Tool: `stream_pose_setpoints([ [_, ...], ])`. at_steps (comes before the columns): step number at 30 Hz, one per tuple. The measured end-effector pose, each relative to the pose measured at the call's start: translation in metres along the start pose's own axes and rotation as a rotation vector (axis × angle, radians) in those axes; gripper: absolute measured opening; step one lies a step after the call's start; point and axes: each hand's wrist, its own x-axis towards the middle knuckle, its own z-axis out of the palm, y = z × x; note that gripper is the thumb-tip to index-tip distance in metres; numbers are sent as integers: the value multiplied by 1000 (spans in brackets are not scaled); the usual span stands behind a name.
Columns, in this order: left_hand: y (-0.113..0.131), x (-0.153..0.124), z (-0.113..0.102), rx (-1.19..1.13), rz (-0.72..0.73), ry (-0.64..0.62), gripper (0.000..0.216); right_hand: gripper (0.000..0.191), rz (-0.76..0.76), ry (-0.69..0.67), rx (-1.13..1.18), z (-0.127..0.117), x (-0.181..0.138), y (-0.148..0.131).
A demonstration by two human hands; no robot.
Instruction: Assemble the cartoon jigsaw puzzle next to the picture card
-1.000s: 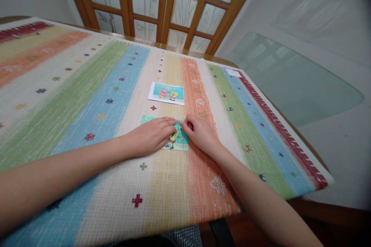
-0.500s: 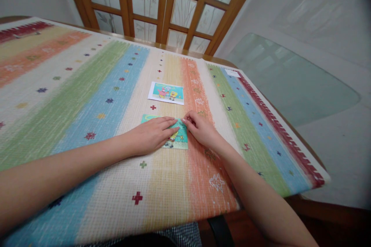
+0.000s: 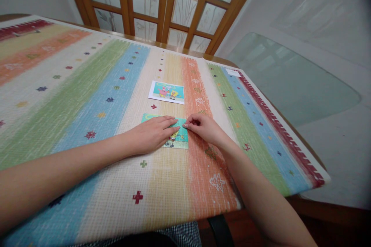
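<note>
A small teal cartoon jigsaw puzzle (image 3: 180, 138) lies flat on the striped mat (image 3: 87, 96). My left hand (image 3: 152, 134) rests palm down over the puzzle's left part, fingers stretched toward its top edge. My right hand (image 3: 204, 128) sits at the puzzle's right edge, its fingertips pressing on the top right corner. Neither hand lifts anything. Most of the puzzle is hidden under my left hand.
A printed reference picture (image 3: 167, 92) with the same cartoon lies just beyond the puzzle. The mat's right edge (image 3: 290, 142) drops off near a glass tabletop (image 3: 290, 81). Wooden framed glass doors (image 3: 162, 4) stand behind the table.
My right hand slid slightly right and off the puzzle's middle, with its fingertips now at the top right corner. My left hand stayed almost still.
</note>
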Motion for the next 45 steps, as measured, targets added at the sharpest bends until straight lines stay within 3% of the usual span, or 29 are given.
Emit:
stream_pose_setpoints([
  [9,0,0,-1,0,-7,4,39,10,5,56,-25,8,0,-2],
  [15,-4,-1,-1,1,-7,-8,39,10,-67,50,-24,-2,0,1],
  [19,-5,0,-2,-10,1,-7,40,11,-164,111,-142,-8,1,3],
  [25,-4,0,0,-116,-54,14,38,14,-226,218,-352,6,-1,-7],
  [28,-9,0,-5,-248,-87,78,34,18,-223,202,-409,7,-2,-11],
  [32,-29,0,-32,-388,-226,325,30,15,-200,135,-264,-3,-2,-10],
  [34,-42,-5,-45,-353,-272,385,31,16,-202,111,-207,-10,-2,-8],
  [38,-57,-30,-51,-161,-237,238,42,18,-303,87,-245,-15,-2,-6],
  [42,-52,-62,-29,-35,-216,67,54,27,-394,68,-397,-12,-5,-6],
  [45,-47,-75,-16,-28,-246,-11,57,42,-339,9,-477,-9,-11,-7],
])
